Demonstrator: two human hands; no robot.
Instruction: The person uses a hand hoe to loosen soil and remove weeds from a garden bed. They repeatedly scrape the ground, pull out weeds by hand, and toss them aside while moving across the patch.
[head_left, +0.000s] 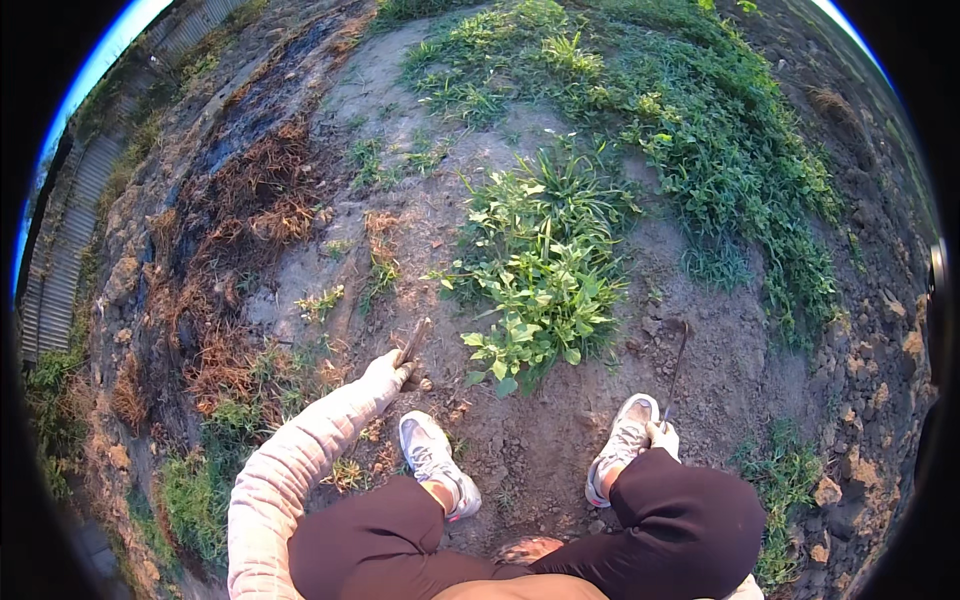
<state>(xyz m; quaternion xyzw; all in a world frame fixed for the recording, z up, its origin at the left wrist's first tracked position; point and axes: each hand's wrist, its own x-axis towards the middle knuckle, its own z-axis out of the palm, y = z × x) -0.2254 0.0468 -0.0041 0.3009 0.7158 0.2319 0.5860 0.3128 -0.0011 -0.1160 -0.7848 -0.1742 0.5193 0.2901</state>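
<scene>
My left hand (390, 375), which looks gloved, grips a short brown stick-like piece (414, 341) pointing up and away from me. Low beside my right shoe (626, 439), my right hand (663, 439) is closed around a long, thin, dark hand tool (677, 367). Its far end rests at or just above the bare soil; the exact tool type cannot be told. Between and ahead of both hands grows a clump of leafy green weeds (540, 285) with grass blades at its back. Neither hand touches the clump. My left shoe (435, 454) stands on the soil near my left hand.
A dense band of low green plants (735, 157) runs along the right. Dry brown weeds (262, 195) lie beside a dark strip at the left. Rough clods (862, 480) edge the right side. A corrugated fence (67, 240) stands far left.
</scene>
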